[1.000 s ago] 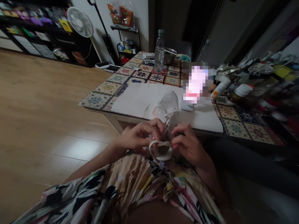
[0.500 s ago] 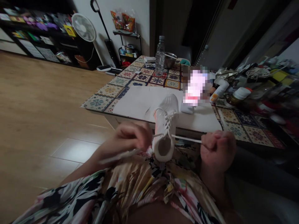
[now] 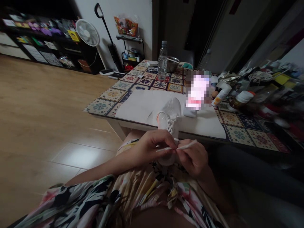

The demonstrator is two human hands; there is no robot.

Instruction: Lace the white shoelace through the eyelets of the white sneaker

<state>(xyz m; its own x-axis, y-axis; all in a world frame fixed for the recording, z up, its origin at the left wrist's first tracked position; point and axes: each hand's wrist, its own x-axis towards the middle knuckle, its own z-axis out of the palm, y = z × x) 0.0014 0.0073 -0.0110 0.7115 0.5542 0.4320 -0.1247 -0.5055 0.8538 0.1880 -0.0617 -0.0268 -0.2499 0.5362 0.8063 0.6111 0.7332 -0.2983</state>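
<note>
A white sneaker (image 3: 171,110) with an orange patch on its side rests with its toe on a white sheet (image 3: 137,103) and its heel toward me, over the table edge. My left hand (image 3: 158,142) and my right hand (image 3: 193,156) meet above the shoe's opening and hide most of it. Both pinch white shoelace (image 3: 187,145) between thumb and fingers, and the lace ends cross where the fingertips come together. Beyond the toe's right side, a phone with a blurred-out screen (image 3: 197,91) leans on a small stand (image 3: 190,111).
The table (image 3: 101,106) has a patterned tile cover. A clear plastic bottle (image 3: 162,60) and a metal bowl (image 3: 173,65) stand at its back. Along the right lie a white tube (image 3: 221,95), a brown jar with a white lid (image 3: 242,99) and clutter.
My hands were apart, pulling the laces out to both sides. Now they have come together over the shoe's opening, with the lace ends crossing between the fingers.
</note>
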